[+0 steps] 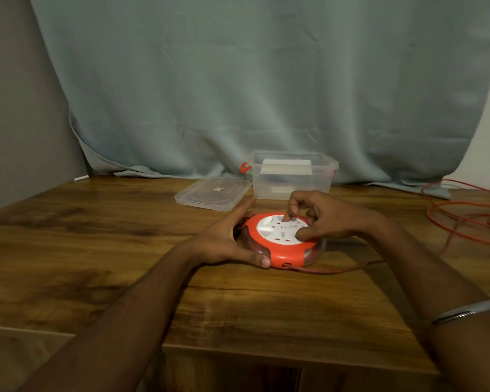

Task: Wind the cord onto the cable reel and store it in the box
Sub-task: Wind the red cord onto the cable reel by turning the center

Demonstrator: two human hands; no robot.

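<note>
While left hand (224, 239) steadies cable reel (283, 241)

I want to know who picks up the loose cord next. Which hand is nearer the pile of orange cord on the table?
Right. The right hand rests on the reel's white top, on the side toward the cord pile. The left hand holds the reel's far side.
</note>
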